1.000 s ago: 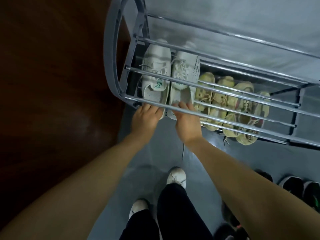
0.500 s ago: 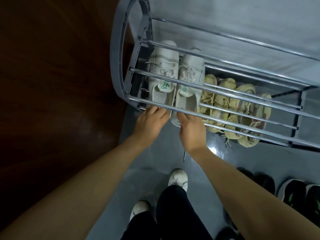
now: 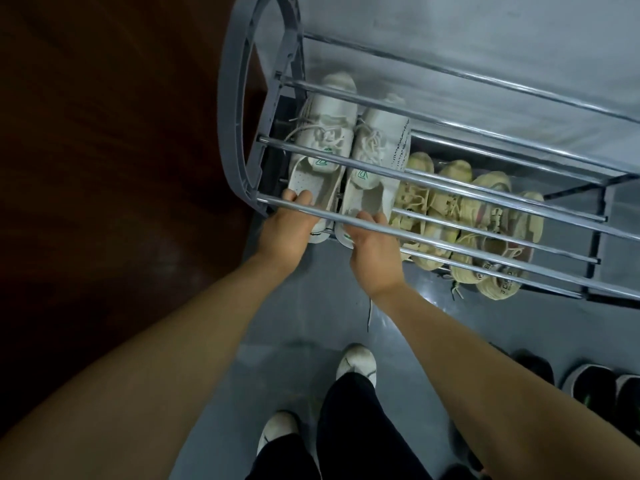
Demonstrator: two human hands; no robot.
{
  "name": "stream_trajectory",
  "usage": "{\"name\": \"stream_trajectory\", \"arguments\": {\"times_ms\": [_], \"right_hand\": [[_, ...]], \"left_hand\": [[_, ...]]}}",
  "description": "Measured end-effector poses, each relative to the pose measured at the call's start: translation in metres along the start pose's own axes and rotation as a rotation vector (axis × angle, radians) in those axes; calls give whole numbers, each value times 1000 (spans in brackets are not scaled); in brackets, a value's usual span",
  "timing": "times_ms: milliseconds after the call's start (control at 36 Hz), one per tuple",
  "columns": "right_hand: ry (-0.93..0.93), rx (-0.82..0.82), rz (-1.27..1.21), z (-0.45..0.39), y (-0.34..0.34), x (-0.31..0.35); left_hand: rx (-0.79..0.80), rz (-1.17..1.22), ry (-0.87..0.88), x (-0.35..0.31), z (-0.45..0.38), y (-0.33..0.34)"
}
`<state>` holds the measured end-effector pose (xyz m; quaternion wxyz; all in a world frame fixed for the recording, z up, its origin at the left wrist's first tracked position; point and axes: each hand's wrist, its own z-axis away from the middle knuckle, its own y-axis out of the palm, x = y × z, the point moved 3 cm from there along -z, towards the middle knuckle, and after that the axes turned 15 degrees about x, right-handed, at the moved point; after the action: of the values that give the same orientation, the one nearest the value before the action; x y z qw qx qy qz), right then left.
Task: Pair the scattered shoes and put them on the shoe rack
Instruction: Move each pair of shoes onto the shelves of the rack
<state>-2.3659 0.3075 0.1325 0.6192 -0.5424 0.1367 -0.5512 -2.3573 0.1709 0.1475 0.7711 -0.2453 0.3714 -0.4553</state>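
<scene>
A grey shoe rack [image 3: 242, 109] with chrome rails stands against the wall. Two white sneakers with green logos lie side by side on a lower shelf at its left end. My left hand [image 3: 287, 230] holds the heel of the left white sneaker [image 3: 322, 133], fingers curled over its collar. My right hand [image 3: 372, 244] grips the heel of the right white sneaker [image 3: 377, 143]. To their right, several cream-yellow sneakers [image 3: 467, 216] sit in a row on the same shelf. The rack's front rails cross over my fingertips.
Black sneakers [image 3: 588, 382] stand on the grey floor at the lower right. A dark wooden surface [image 3: 104, 168] fills the left side. My own feet in white shoes [image 3: 355, 363] are below the rack. A loose lace [image 3: 370, 311] trails on the floor.
Both white sneakers have slid deeper onto the shelf and straightened side by side. My hands followed them forward under the front rail.
</scene>
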Motion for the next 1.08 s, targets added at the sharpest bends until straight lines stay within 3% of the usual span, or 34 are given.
{"name": "stream_trajectory", "arguments": {"times_ms": [361,500,639,833,1083], "right_hand": [[-64,70,-131,-4,4,6],[-52,22,-14,-2,4,7],[-39,-130,143,11,-3,9],[17,-84,130,49,-12,24],[99,-36,94,119,-41,43]], "left_hand": [[0,-21,-84,-1,-4,9],[-46,-239,-35,-2,-5,9],[-111,-585,27,-14,8,14],[-40,-510,4,-17,48,11],[-160,-490,155,-40,124,-10]]}}
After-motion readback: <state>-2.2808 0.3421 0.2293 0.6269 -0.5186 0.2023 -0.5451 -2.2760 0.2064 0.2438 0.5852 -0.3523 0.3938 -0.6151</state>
